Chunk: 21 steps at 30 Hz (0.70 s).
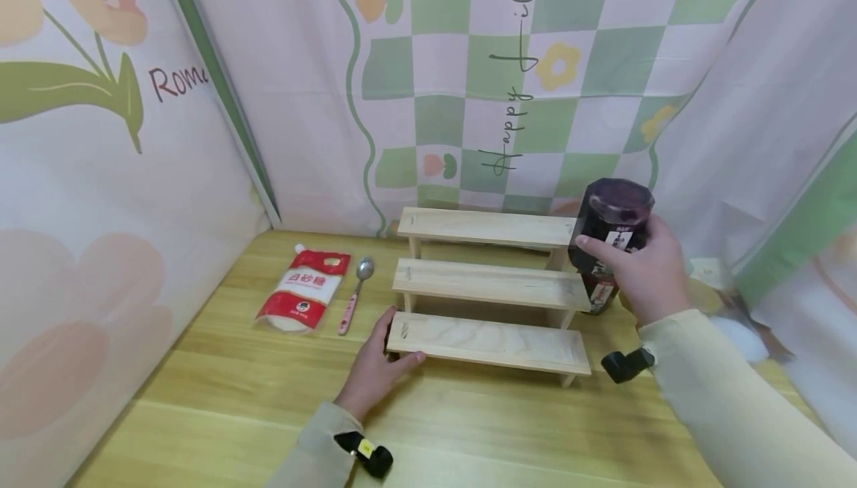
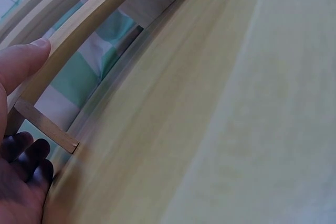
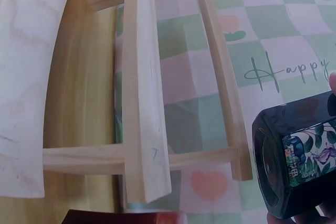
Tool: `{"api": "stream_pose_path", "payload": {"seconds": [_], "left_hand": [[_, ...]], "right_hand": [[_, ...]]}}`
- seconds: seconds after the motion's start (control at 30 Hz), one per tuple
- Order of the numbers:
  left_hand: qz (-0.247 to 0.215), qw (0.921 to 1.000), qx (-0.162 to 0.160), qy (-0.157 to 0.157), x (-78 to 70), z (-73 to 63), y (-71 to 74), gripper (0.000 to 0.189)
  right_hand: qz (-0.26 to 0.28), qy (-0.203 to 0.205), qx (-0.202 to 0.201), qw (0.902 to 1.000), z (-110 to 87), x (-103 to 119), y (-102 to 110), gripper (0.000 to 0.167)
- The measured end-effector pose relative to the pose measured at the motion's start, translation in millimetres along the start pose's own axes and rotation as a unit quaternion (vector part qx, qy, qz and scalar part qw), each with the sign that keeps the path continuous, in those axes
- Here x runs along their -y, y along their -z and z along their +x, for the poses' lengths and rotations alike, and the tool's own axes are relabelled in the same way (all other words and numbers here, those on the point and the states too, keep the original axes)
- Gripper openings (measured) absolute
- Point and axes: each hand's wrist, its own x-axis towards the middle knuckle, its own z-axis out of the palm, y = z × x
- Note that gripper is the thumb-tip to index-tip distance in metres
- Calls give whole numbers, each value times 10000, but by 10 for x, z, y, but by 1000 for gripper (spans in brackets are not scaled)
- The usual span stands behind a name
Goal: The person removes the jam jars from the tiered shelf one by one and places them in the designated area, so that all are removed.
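On my head feed, the left hand (image 1: 375, 369) is gripping the left end of the wooden rack (image 1: 489, 343), its thumb resting on the near edge of the lowest tier. The left wrist feed is showing what the head feed is hiding: fingers sitting curled below the board, beside a rack leg. The right hand (image 1: 649, 272) is holding a dark jar (image 1: 605, 220) off the table (image 1: 469, 428), thumb and fingers around it, near the right end of the farthest of 3 tiers. The head feed is giving me a white patch on its side; the right wrist feed is revealing a leafy, colourful label. A dark red object (image 1: 596, 296) is sitting below the jar. Far left, a red-and-white bag (image 1: 303, 291) is lying beside a spoon (image 1: 352, 303). A checked curtain (image 1: 438, 64) is hanging behind.
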Motion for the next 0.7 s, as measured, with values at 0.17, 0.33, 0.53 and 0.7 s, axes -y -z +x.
{"api": "stream_pose_path", "payload": {"seconds": [0.17, 0.33, 0.53, 0.7], "left_hand": [[120, 9999, -8, -8, 13, 6, -5, 104], [260, 9997, -18, 27, 23, 2, -8, 103], [262, 9996, -25, 75, 43, 8, -11, 103], [290, 9996, -29, 21, 29, 12, -12, 101]], "right_hand": [[372, 61, 76, 9993, 54, 21, -82, 85], [333, 68, 55, 9994, 122, 73, -166, 91], [284, 87, 122, 9995, 169, 154, -262, 100], [352, 117, 180, 9992, 213, 191, -342, 101]]}}
